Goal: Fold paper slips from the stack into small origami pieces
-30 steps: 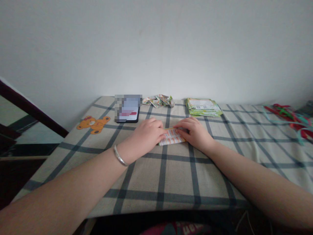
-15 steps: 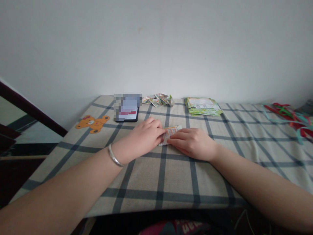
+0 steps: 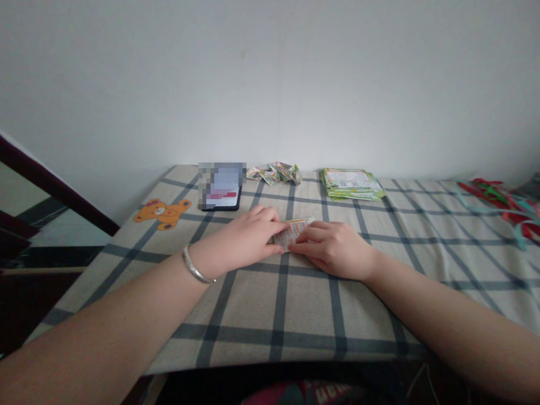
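A small folded piece of printed paper (image 3: 294, 229) with orange and white print lies on the checked cloth, between my two hands. My left hand (image 3: 255, 233), with a silver bangle at the wrist, has its thumb and fingers closed on the paper's left side. From the right, my right hand (image 3: 331, 247) presses its fingertips onto the paper's right side and lower edge. The fingers cover part of the paper, so its full outline is hidden.
Behind the hands lie a phone (image 3: 223, 191), folded paper pieces (image 3: 274, 173) and a stack of green leaflets (image 3: 352, 184). An orange bear cutout (image 3: 162, 214) is at the left. Red, green and teal ribbons (image 3: 502, 199) lie at the far right. A wall (image 3: 295, 84) rises behind the table.
My left thumb has shifted down to the paper's lower left edge, apart from the fingers, and more of the print shows. My right hand has hardly moved.
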`<state>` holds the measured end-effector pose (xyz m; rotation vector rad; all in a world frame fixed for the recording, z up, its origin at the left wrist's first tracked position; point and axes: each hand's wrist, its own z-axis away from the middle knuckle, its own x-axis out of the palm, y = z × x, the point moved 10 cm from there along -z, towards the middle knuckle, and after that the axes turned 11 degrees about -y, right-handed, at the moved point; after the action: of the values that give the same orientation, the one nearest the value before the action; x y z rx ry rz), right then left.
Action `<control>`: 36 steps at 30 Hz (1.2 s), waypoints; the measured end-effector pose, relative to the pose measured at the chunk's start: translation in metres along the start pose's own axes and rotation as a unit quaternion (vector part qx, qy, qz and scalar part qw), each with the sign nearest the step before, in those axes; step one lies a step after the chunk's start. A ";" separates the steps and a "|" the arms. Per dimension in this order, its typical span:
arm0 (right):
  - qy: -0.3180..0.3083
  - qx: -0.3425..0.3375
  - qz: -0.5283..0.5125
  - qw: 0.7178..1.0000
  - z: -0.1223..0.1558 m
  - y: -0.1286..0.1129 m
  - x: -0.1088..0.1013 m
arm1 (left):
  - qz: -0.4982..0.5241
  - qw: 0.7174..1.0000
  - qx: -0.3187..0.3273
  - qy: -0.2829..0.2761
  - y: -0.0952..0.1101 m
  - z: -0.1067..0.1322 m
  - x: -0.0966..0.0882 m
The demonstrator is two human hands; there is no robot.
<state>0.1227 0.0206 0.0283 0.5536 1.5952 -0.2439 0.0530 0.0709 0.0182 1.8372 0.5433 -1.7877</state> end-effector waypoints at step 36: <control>-0.074 -0.012 -0.017 0.997 0.005 0.002 0.001 | -0.028 1.000 -0.004 0.000 0.001 0.001 -0.003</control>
<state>0.1279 0.0201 0.0270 0.4805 1.4630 -0.2847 0.0528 0.0703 0.0211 1.8340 0.6075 -1.8187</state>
